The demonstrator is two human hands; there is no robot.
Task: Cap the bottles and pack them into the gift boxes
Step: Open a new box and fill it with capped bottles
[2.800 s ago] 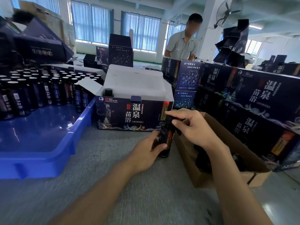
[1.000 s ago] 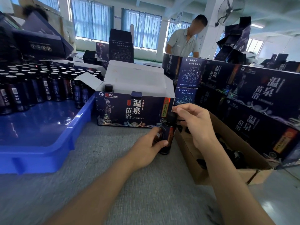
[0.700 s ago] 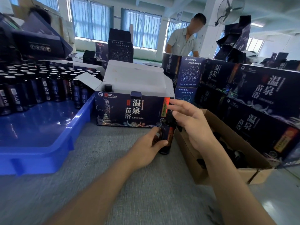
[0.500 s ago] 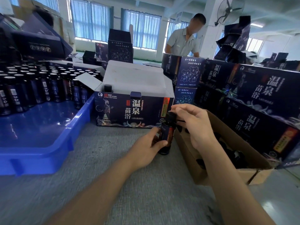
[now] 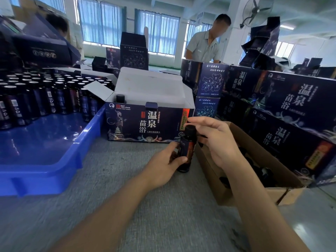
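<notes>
Right now the small dark glass bottle (image 5: 185, 153) with the orange strip on its label stands upright on the grey textured table (image 5: 145, 206). It is well in from the near edge, just in front of the right front corner of the open dark-blue printed gift box (image 5: 131, 124). Its black screw cap (image 5: 190, 130) sits on the neck; whether it is fully down I cannot tell. The left hand (image 5: 161, 166) grips the bottle's lower body, thumb across the front, pinning it to the table. The right hand (image 5: 218, 140) arches beside the cap, forefinger reaching past its top; whether the fingers pinch the cap I cannot tell.

The step looks like tightening. To do it well, hold the bottle low and square so it does not turn with the cap. Take the cap by its side and turn until it seats level, since a cocked cap would likely leak inside the box. The bottle then belongs in the gift box, where one capped bottle (image 5: 120, 98) stands at the left end.

Just right of the bottle, a brown cardboard carton (image 5: 272, 194) holds what look like loose black caps (image 5: 263, 171). Toward the table's left side, a blue plastic tray (image 5: 54, 170) carries rows of dark pale-topped bottles (image 5: 45, 91). Closed gift boxes (image 5: 291, 110) are stacked along the right.
</notes>
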